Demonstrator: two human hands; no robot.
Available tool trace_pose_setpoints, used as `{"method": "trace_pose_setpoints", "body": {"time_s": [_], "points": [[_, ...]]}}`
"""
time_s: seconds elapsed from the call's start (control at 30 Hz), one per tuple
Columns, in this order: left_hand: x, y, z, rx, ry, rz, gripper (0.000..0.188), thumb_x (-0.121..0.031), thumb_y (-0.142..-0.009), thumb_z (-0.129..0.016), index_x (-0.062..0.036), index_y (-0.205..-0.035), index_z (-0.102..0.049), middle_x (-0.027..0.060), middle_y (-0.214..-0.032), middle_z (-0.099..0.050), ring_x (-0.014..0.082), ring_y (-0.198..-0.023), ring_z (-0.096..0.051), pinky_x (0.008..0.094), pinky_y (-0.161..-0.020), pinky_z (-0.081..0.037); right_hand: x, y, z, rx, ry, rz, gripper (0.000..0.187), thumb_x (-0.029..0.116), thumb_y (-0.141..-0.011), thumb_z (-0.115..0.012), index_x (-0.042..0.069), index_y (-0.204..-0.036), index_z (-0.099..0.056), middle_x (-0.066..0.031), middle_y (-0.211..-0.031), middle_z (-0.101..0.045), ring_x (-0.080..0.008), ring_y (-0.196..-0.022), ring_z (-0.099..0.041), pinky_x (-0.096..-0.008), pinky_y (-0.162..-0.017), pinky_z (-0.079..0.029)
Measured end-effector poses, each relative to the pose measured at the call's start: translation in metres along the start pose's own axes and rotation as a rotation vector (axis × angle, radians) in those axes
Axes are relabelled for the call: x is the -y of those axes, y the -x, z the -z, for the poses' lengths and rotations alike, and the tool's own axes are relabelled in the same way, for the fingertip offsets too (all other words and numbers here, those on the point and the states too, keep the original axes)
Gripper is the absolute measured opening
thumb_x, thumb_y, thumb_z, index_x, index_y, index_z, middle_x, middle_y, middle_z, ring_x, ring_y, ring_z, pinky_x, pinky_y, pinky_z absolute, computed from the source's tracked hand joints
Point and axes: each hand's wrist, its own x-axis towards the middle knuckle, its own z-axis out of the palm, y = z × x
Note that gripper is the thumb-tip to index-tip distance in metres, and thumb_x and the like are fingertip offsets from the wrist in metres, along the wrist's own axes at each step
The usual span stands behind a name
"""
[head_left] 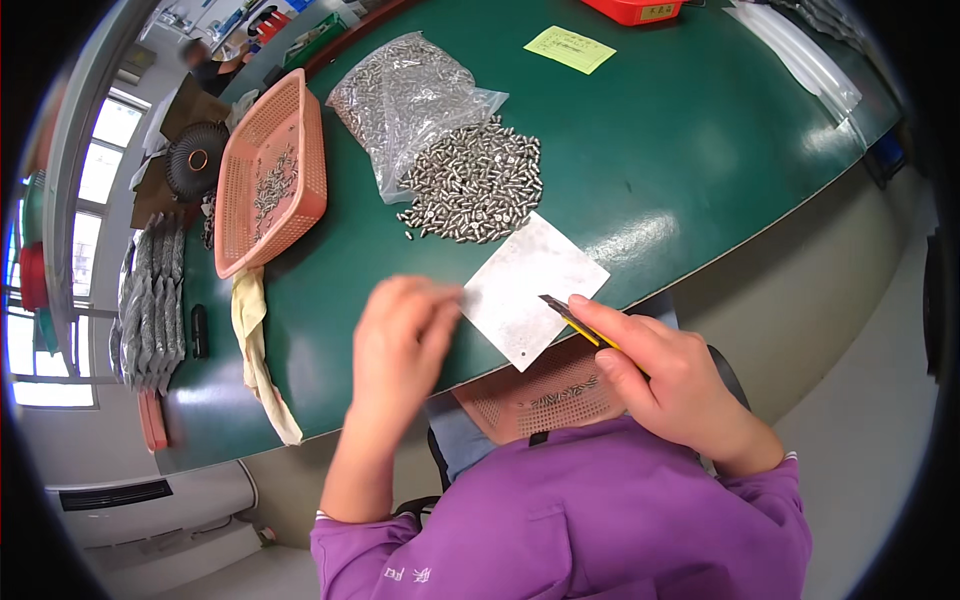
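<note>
- I have the right hand [670,375] pinching the knife [578,324] between thumb and fingers, its blade over the sheet [530,275].
- My left hand [398,330] blurs beside the sheet's left corner, fingers curled; I cannot tell whether they pinch anything.
- The sheet juts past the bench's [680,150] near edge, its far corner at the studs [475,185].

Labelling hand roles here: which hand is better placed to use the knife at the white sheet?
Probably the right hand: it holds the knife, blade tip over the white sheet. The left hand is blurred near the sheet's left corner, with no knife visible in it.
</note>
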Motion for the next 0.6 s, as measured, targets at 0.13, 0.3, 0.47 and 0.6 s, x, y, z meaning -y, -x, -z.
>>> {"method": "trace_pose_setpoints", "body": {"time_s": [0.13, 0.3, 0.47, 0.6], "points": [[0.051, -0.039, 0.007, -0.04, -0.014, 0.167, 0.016, -0.002, -0.086, -0.069, -0.003, -0.103, -0.069, 0.0114, -0.1, -0.067, 0.0298, -0.093, -0.066, 0.0373, -0.08, -0.054, -0.001, 0.006, -0.005, 0.007, -0.031, 0.012, 0.051, 0.006, -0.094, -0.063, 0.014, -0.144, -0.056, -0.0118, -0.088, -0.066, -0.0272, -0.069, -0.064, -0.038, -0.062, -0.053], [0.068, -0.048, 0.004, 0.016, -0.088, 0.067, 0.01, -0.002, -0.085, -0.069, -0.0019, -0.096, -0.069, 0.0105, -0.094, -0.066, 0.0287, -0.089, -0.065, 0.0375, -0.078, -0.053, -0.002, 0.008, -0.007, 0.009, -0.027, 0.001, 0.051, 0.007, -0.094, -0.063, 0.014, -0.144, -0.056, -0.0106, -0.087, -0.066, -0.0267, -0.067, -0.063, -0.038, -0.06, -0.053], [0.038, -0.04, 0.011, 0.039, -0.076, 0.125, 0.009, -0.003, -0.082, -0.071, -0.0001, -0.086, -0.065, 0.0122, -0.095, -0.062, 0.0312, -0.091, -0.063, 0.0391, -0.082, -0.052, -0.006, 0.007, -0.01, 0.023, 0.025, -0.003, 0.051, 0.009, -0.094, -0.064, 0.015, -0.144, -0.056, -0.0092, -0.082, -0.063, -0.0266, -0.065, -0.062, -0.0381, -0.059, -0.053], [-0.015, -0.008, 0.006, 0.071, 0.026, -0.037, 0.015, 0.0, -0.074, -0.073, -0.0032, -0.083, -0.061, 0.0121, -0.099, -0.06, 0.0333, -0.095, -0.06, 0.0417, -0.082, -0.051, -0.004, 0.006, -0.016, 0.078, 0.125, 0.011, 0.053, 0.012, -0.093, -0.066, 0.016, -0.144, -0.055, -0.0079, -0.077, -0.058, -0.0275, -0.063, -0.061, -0.0387, -0.058, -0.053]]}}
